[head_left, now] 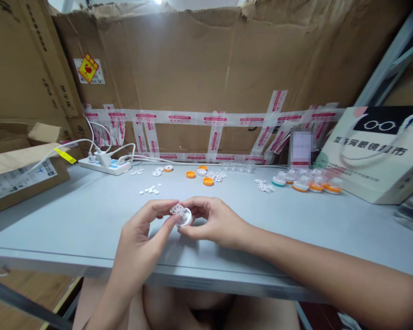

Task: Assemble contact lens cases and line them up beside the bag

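My left hand (142, 236) pinches a small white openwork plastic piece (176, 210) between thumb and fingers. Gripped by its edge in my right hand (217, 223) is a round white cap (185, 220) with a little orange at its rim. The openwork piece is tilted over the cap's open face; whether they touch, I cannot tell. Beyond my hands lie orange rings (208, 182) and a pile of white openwork pieces (216, 176). A second pile of openwork pieces (263, 185) is further right. Small white discs (150, 189) are scattered to the left.
Several clear-domed pieces with coloured bases (315, 183) stand at the right, before a paper bag (368, 156). Clear plastic parts (237, 166) line the back. A power strip (105, 165) with white cables and an opened carton (24, 169) are left. Large cardboard (192, 68) walls the rear.
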`<state>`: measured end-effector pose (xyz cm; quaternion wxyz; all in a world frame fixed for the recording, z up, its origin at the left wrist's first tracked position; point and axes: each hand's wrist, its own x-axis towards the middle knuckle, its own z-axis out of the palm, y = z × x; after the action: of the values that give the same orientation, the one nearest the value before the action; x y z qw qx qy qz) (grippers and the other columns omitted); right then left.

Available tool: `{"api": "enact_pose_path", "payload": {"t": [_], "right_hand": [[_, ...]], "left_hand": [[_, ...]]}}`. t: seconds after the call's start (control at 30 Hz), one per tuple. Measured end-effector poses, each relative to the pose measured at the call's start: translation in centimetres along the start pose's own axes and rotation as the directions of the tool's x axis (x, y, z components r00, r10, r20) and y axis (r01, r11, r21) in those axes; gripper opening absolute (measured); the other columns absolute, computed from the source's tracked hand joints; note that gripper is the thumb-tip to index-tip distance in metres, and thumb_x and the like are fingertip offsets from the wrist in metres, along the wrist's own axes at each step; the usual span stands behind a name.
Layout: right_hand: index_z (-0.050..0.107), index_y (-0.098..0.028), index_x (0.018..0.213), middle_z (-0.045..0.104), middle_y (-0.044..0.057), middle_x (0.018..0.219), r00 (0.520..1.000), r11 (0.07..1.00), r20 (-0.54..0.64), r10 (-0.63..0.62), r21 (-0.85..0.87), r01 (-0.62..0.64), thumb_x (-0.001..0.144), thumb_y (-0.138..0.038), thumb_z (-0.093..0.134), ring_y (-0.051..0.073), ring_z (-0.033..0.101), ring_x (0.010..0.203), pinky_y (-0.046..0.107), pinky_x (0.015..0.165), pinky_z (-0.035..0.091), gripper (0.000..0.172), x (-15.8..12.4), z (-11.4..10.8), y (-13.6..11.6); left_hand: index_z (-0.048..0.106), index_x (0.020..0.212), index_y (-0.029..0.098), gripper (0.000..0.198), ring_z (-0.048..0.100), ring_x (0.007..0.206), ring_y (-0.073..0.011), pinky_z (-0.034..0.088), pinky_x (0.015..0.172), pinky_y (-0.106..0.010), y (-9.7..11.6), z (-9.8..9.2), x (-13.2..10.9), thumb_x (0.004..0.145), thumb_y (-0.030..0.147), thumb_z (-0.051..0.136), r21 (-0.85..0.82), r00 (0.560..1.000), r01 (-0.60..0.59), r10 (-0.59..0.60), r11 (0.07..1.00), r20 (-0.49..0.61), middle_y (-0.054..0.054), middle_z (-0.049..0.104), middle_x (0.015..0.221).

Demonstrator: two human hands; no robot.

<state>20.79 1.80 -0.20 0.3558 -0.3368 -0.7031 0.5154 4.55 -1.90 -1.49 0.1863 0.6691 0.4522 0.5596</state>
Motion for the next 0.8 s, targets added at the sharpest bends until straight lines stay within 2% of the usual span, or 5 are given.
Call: {"api": "enact_pose_path", "payload": {"t": [0.17, 0.37, 0.57, 0.8], "right_hand": [[0.062, -0.015, 0.097, 0.062, 0.0, 0.078, 0.999, 0.998, -0.022, -0.038, 0.046, 0.039, 0.059, -0.022, 0.074, 0.011, 0.055, 0.068, 0.03, 0.071, 0.048, 0.04, 0.02, -0.16, 0.14], [0.054, -0.018, 0.091, 0.061, -0.001, 0.079, 0.998, 0.996, -0.007, -0.057, 0.067, 0.057, 0.059, -0.021, 0.077, 0.011, 0.057, 0.069, 0.03, 0.073, 0.05, 0.04, -0.07, -0.2, 0.06], [0.051, -0.02, 0.096, 0.061, -0.002, 0.079, 0.999, 0.995, -0.037, -0.033, 0.096, 0.036, 0.057, -0.02, 0.08, 0.011, 0.059, 0.072, 0.031, 0.075, 0.051, 0.048, -0.18, -0.2, -0.05], [0.051, -0.02, 0.096, 0.062, -0.002, 0.078, 0.998, 0.988, -0.058, -0.012, 0.15, 0.021, 0.054, -0.018, 0.081, 0.011, 0.059, 0.071, 0.031, 0.075, 0.05, 0.051, -0.45, -0.14, -0.53]], "left_hand": [[0.069, 0.094, 0.024, 0.014, 0.066, 0.082, -0.0158, 0.053, 0.075, -0.026, -0.18, -0.35, 0.01, 0.081, 0.023, 0.064, 0.064, 0.998, -0.054, 0.055, 0.996, -0.01, 0.001, 0.071, 0.085], [0.068, 0.093, 0.025, 0.012, 0.068, 0.085, -0.0164, 0.055, 0.077, -0.026, -0.3, -0.31, 0.02, 0.083, 0.021, 0.063, 0.068, 0.992, -0.124, 0.122, 0.99, 0.024, 0.0, 0.073, 0.089], [0.068, 0.089, 0.023, 0.012, 0.071, 0.085, -0.0189, 0.058, 0.081, -0.03, -0.48, -0.3, 0.2, 0.082, 0.017, 0.062, 0.077, 0.975, -0.222, 0.218, 0.972, 0.051, -0.001, 0.075, 0.09], [0.069, 0.086, 0.023, 0.012, 0.072, 0.084, -0.0186, 0.059, 0.079, -0.03, -0.55, -0.24, 0.42, 0.081, 0.014, 0.061, 0.1, 0.966, -0.257, 0.255, 0.961, 0.04, -0.001, 0.076, 0.088]]}}
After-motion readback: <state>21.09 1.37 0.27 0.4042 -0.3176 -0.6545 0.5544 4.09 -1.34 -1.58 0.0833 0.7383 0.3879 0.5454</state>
